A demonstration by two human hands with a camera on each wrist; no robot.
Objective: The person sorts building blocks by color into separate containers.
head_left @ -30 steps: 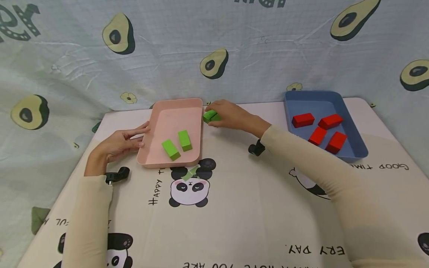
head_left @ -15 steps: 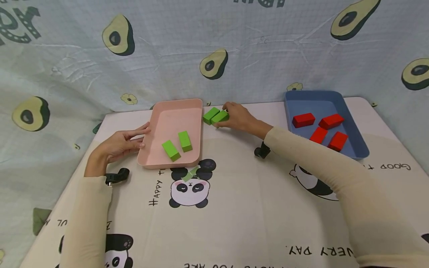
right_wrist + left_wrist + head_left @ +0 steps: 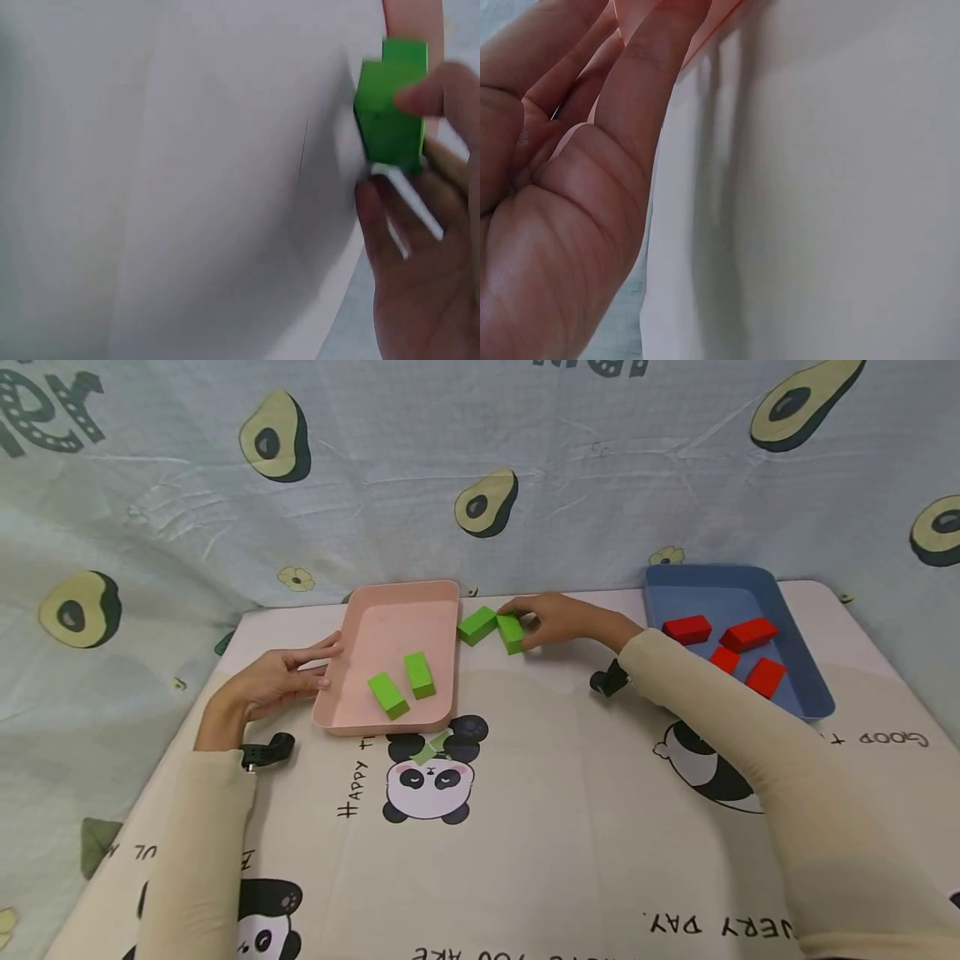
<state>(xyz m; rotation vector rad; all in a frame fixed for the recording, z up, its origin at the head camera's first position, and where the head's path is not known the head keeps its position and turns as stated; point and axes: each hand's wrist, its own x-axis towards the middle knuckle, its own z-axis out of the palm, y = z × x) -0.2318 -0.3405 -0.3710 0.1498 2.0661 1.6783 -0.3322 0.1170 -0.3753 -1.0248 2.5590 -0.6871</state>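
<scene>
In the head view my left hand touches the left side of a pink tray with relaxed fingers. The left wrist view shows that hand close up, with a corner of the tray beyond it. Inside the tray lie two green blocks. Right of the tray my right hand pinches a green block between thumb and fingers. Another green block lies between it and the tray. In the right wrist view the pinched block covers part of the one behind it.
A blue tray at the back right holds several red blocks; my right sleeve hides part of it. A hanging avocado-print cloth stands right behind the table, whose cover carries pandas and lettering.
My right hand has moved right. The green block in it has come away from beside the other one and turned, now standing at an angle to it. The left hand stays at the tray.
</scene>
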